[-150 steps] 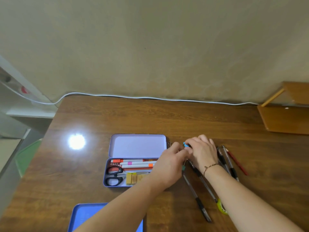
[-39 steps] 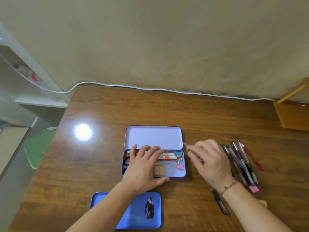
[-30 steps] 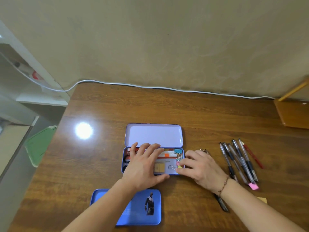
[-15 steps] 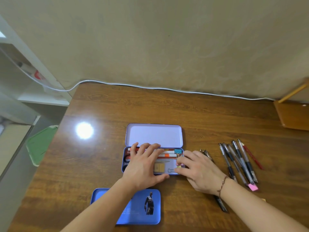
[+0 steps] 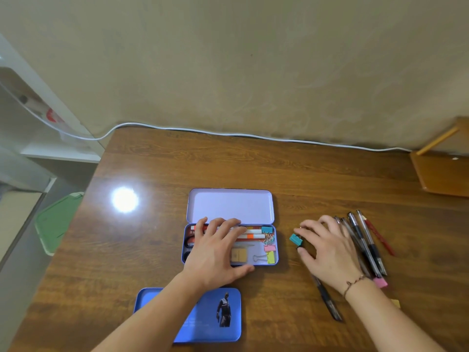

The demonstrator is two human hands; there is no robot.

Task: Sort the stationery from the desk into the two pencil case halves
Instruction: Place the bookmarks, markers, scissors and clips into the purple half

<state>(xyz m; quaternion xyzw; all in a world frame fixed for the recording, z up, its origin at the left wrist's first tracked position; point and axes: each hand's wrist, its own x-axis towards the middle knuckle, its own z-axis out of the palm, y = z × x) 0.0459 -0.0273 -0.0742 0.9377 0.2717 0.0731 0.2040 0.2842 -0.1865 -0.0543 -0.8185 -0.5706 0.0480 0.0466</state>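
Note:
The open lilac pencil case [image 5: 277, 252] lies mid-desk with its lid half [image 5: 229, 205] folded back. The tray holds markers, scissors, a tan pad [image 5: 238, 255], and pink [image 5: 269, 248], yellow [image 5: 271, 257] and teal [image 5: 267, 229] binder clips. My left hand [image 5: 215, 252] rests flat on the tray's left part, fingers straight. To the right of the case, my right hand [image 5: 327, 247] pinches a teal binder clip [image 5: 295, 240] between thumb and forefinger, just above the desk. Several pens [image 5: 366, 246] and a red pencil [image 5: 379, 237] lie beside that hand.
A blue tin [image 5: 210, 317] with a figure printed on it lies near the front edge, under my left forearm. A black pen [image 5: 328, 302] and a pink clip [image 5: 380, 282] lie by my right wrist. A white cable [image 5: 228, 134] runs along the wall. A wooden stand [image 5: 441, 171] is at back right.
My right hand left the tray's right end and moved right onto the desk, where it now pinches a teal clip. My left hand has stayed on the tray.

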